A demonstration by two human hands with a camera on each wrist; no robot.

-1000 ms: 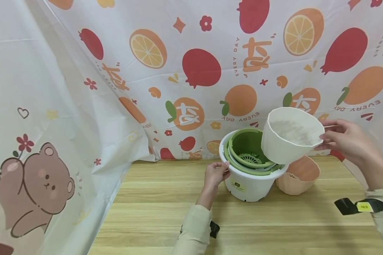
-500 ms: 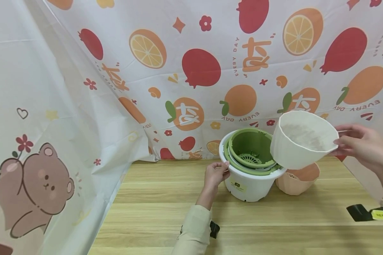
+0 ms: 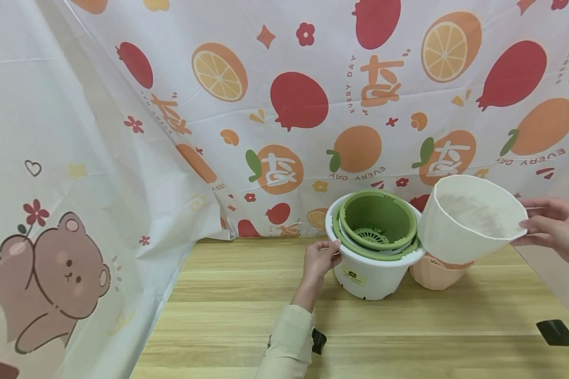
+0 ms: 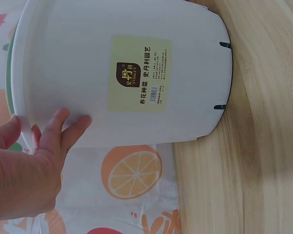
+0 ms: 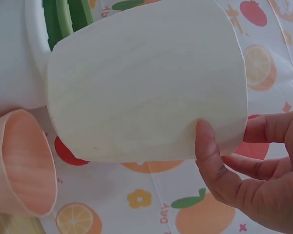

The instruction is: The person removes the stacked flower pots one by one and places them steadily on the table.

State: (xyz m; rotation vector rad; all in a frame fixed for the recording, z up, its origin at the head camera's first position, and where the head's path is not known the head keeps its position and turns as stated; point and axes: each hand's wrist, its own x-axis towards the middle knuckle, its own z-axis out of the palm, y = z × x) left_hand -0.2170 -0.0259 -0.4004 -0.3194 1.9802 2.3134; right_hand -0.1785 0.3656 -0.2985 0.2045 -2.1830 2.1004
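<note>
A cream flower pot (image 3: 471, 221) with a faceted rim hangs tilted over the pink flower pot (image 3: 438, 276) in the head view. My right hand (image 3: 557, 226) pinches its rim from the right, thumb on one side of the wall and fingers on the other, as the right wrist view shows near the pot's edge (image 5: 146, 87). With my left hand (image 3: 320, 260) I pinch the rim of the large white flower pot (image 3: 374, 279), which stands upright on the table. Green flower pots (image 3: 379, 218) are nested inside it. Its yellowish label (image 4: 139, 73) faces the left wrist camera.
The wooden table (image 3: 246, 305) reaches back to a hanging cloth (image 3: 265, 131) printed with fruit. Another cloth (image 3: 52, 184), with a bear on it, hangs along the left. The pink pot stands close beside the white pot's right side.
My right hand has moved right and down with the cream pot, from beside the green pots to over the pink pot. The left hand stays on the white pot's rim.
</note>
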